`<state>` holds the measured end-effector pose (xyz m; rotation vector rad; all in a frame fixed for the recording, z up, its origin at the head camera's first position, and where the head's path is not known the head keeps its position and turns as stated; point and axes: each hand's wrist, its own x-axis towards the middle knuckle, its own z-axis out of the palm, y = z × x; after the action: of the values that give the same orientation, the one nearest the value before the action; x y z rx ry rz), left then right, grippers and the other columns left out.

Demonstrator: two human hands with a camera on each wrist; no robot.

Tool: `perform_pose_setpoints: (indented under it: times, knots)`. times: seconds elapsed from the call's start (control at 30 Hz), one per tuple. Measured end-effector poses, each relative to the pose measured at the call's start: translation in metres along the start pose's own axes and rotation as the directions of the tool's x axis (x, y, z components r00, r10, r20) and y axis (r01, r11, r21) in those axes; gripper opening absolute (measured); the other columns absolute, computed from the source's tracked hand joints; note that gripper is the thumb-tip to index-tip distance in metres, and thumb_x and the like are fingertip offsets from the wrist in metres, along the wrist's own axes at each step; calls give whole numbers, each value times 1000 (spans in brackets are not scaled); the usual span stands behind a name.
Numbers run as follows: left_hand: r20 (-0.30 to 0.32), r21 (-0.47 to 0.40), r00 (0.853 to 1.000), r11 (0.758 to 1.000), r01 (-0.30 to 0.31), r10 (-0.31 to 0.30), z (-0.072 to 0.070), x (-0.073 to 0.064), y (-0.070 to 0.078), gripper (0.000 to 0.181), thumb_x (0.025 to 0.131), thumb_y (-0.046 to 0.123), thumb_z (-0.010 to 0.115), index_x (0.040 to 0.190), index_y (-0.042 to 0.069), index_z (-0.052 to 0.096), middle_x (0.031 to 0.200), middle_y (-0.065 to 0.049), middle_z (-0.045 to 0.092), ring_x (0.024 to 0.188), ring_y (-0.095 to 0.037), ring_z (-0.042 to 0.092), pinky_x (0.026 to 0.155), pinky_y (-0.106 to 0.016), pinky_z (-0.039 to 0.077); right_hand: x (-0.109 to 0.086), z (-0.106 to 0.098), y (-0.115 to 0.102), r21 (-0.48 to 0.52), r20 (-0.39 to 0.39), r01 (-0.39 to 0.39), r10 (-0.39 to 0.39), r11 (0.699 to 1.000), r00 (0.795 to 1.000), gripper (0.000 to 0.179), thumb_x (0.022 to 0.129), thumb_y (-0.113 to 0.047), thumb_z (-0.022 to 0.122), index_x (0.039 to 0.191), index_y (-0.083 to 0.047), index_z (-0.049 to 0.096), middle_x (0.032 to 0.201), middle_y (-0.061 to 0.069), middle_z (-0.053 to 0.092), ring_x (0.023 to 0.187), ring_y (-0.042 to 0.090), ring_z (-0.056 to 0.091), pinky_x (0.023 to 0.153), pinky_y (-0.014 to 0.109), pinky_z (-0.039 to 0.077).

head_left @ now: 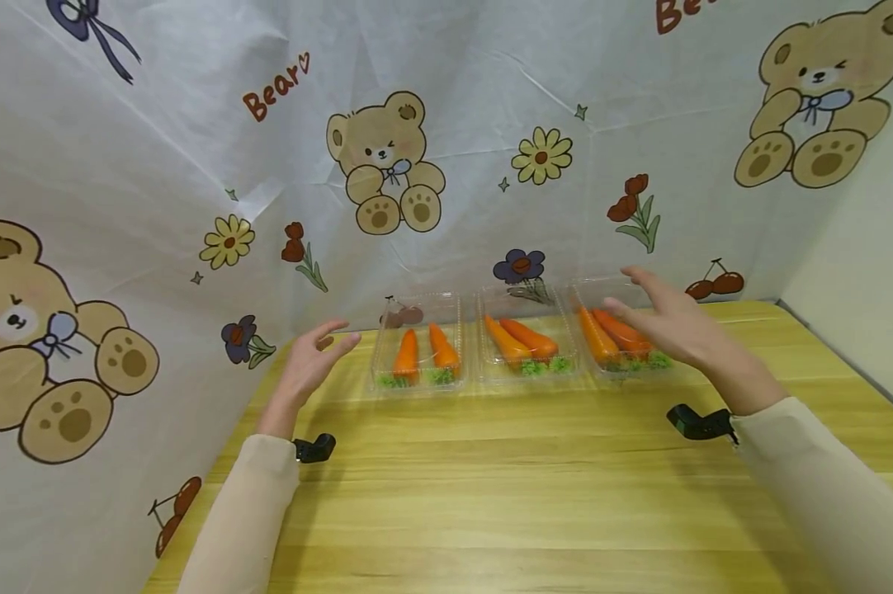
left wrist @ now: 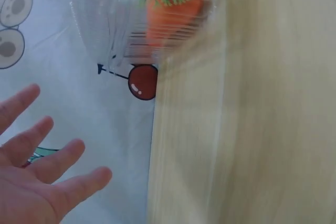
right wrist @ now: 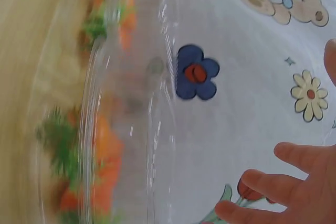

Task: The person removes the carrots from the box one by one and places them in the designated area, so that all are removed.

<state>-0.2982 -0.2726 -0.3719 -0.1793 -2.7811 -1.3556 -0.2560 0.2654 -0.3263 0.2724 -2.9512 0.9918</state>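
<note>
Three clear plastic boxes stand in a row at the back of the table: a left box (head_left: 424, 310), a middle box (head_left: 565, 330) and a right box (head_left: 597, 290). Two carrots with green tops lie in each, such as a carrot (head_left: 444, 351) in the left one. Their clear lids seem to be raised against the backdrop. My left hand (head_left: 314, 363), fingers spread, hovers left of the left box and touches nothing. Over the right box hangs my right hand (head_left: 669, 318), fingers extended, hiding part of a carrot (head_left: 623, 332). The right wrist view shows these fingers (right wrist: 278, 187) apart from the boxes.
A wood-grain table (head_left: 476, 487) stretches out in front of the boxes. Behind and to the left hangs a white backdrop (head_left: 461, 74) printed with bears and flowers. A pale wall (head_left: 855, 247) stands to the right.
</note>
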Motion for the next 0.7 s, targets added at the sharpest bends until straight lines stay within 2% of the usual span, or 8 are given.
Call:
perform_pose_setpoints:
  times: [0.1, 0.2, 0.33, 0.6, 0.7]
  knots:
    - [-17, -110, 1000, 994, 21, -23, 4, 1, -2, 71, 93, 60, 69, 149, 18, 55, 168, -6, 31, 152, -41, 34, 118, -65, 36, 2, 8, -7, 27, -16, 29, -29, 999, 999, 88, 103, -64, 46, 167, -17, 9, 168, 26, 21, 147, 58, 26, 111, 80, 26]
    - [-24, -207, 999, 978, 34, -40, 9, 2, -4, 68, 92, 53, 73, 147, 15, 57, 168, -6, 33, 147, -41, 42, 117, -63, 39, 3, 15, -14, 28, -34, 37, -36, 999, 999, 86, 102, -66, 45, 167, -19, 13, 168, 23, 26, 146, 55, 31, 110, 79, 29]
    - [-4, -300, 998, 952, 60, -64, 18, 5, -8, 67, 92, 47, 75, 147, 12, 55, 168, -7, 29, 143, -42, 46, 115, -59, 43, 3, 26, -27, 43, -42, 45, -43, 998, 998, 85, 101, -68, 44, 167, -22, 16, 168, 18, 29, 146, 49, 36, 110, 77, 33]
    - [48, -408, 995, 908, 99, -87, 32, 10, -17, 69, 95, 39, 75, 149, 4, 51, 166, -13, 31, 145, -40, 45, 110, -57, 49, 1, 45, -46, 137, -46, 70, -65, 988, 997, 83, 101, -66, 47, 166, -21, 20, 166, 18, 34, 148, 46, 37, 113, 74, 33]
    - [89, -424, 993, 899, 110, -80, 35, 11, -20, 69, 96, 36, 74, 151, 4, 47, 165, -13, 32, 144, -40, 46, 109, -57, 50, 1, 54, -51, 169, -51, 68, -60, 983, 997, 82, 101, -67, 47, 165, -21, 25, 163, 17, 38, 146, 44, 40, 113, 73, 35]
